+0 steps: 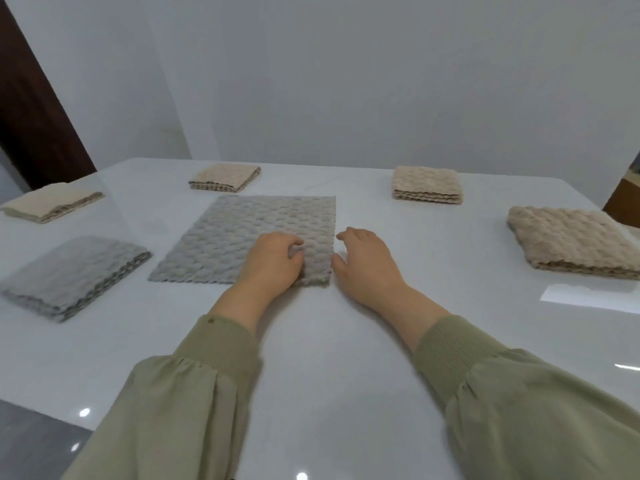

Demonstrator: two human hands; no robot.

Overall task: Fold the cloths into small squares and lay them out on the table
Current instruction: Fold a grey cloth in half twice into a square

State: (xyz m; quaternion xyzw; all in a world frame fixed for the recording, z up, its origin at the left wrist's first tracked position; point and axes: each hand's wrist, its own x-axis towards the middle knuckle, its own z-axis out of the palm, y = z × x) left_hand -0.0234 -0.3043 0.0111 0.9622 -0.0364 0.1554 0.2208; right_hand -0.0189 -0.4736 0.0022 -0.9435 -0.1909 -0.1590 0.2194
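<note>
A grey textured cloth lies flat and unfolded in the middle of the white table. My left hand sits on the cloth's near right part, fingers curled and pinching a small ridge of fabric. My right hand rests just off the cloth's right edge, fingers loosely bent, thumb close to the edge, holding nothing. Folded squares lie around: a grey one at the left, beige ones at far left, back centre, back right and right.
The table meets a pale wall at the back. A dark brown panel stands at the far left. The table's near left corner drops off to a grey floor. A wooden object shows at the right edge.
</note>
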